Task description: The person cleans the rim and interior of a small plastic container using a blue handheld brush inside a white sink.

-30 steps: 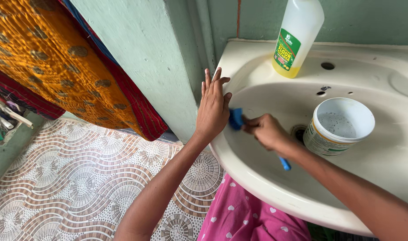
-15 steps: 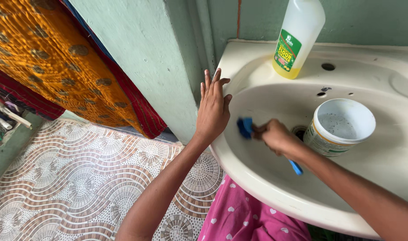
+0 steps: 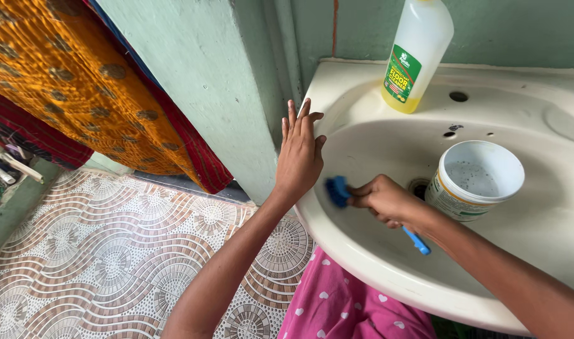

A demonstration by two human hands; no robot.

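so the cream washbasin (image 3: 387,276) is the anchor here, everything sits on or around it. the right hand (image 3: 384,199) is down inside the bowl, on the left slope just short of the drain (image 3: 419,186), fingers curled tight around a blue brush (image 3: 338,190). the bristle head pokes out past the knuckles toward the basin's left wall and looks pressed onto the porcelain, while the blue handle tip sticks out under the wrist toward the front rim. looks like a full fist grip rather than a fingertip pinch, which makes sense if you want to lean weight into the bristles.

the left hand (image 3: 298,154) isn't holding anything. it's flat, fingers straight and close together pointing up, palm laid over the basin's left rim right where it meets the green wall (image 3: 199,81). my read is it's there as a brace to steady the body. that arm comes up long and nearly straight from below, the right forearm comes in from the lower right across the front rim.

a white plastic tub (image 3: 475,179), open and tilted a bit, rests in the bowl just right of the drain, near the brush hand. a pale bottle with yellow liquid (image 3: 415,53) stands upright on the back ledge of the basin, well out of the scrubbing path. left of the basin hangs orange patterned cloth (image 3: 67,81) over a patterned tile floor (image 3: 111,251), and pink fabric with hearts (image 3: 343,301) shows under the front rim.
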